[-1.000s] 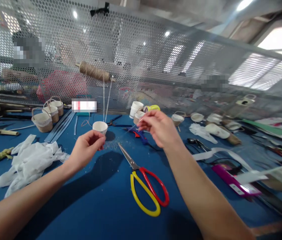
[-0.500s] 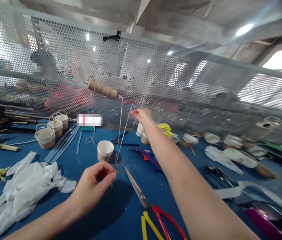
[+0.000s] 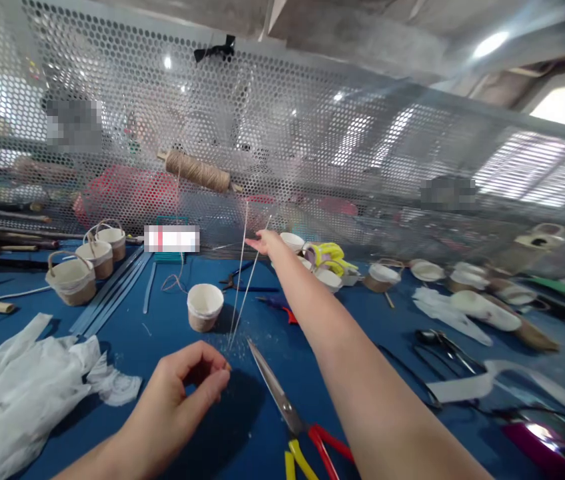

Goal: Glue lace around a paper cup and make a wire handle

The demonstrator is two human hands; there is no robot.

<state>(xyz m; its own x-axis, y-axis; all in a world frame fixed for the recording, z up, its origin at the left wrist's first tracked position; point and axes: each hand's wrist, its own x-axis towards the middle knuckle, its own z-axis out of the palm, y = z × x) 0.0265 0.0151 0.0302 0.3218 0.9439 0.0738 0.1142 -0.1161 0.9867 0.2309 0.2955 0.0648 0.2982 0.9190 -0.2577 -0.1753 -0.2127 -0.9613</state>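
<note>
My left hand (image 3: 182,390) is low in the middle with thumb and forefinger pinched together. Two thin, stiff-looking white strands (image 3: 242,297) rise from just above that pinch, spread in a narrow V with free upper ends. My right hand (image 3: 265,243) reaches far forward, its fingers stretched out beside the strands; I cannot tell whether it touches them. A small white-lined paper-brown bucket (image 3: 205,308) without a visible handle stands just beyond my left hand. Scissors (image 3: 282,400) with red and yellow handles lie open between my arms.
Handled little buckets (image 3: 69,283), grey strips (image 3: 117,293) and crumpled white cloth (image 3: 32,393) lie left. A twine spool (image 3: 197,171) hangs on the perforated screen (image 3: 302,147). A blue glue gun (image 3: 275,303) is partly behind my right forearm. Yellow-and-white gloves (image 3: 332,257), more buckets and black-handled tools lie right.
My right hand has moved left and slightly down, from beside one strand's top to between the strands. The view has shifted a little; my left hand keeps its pinch.
</note>
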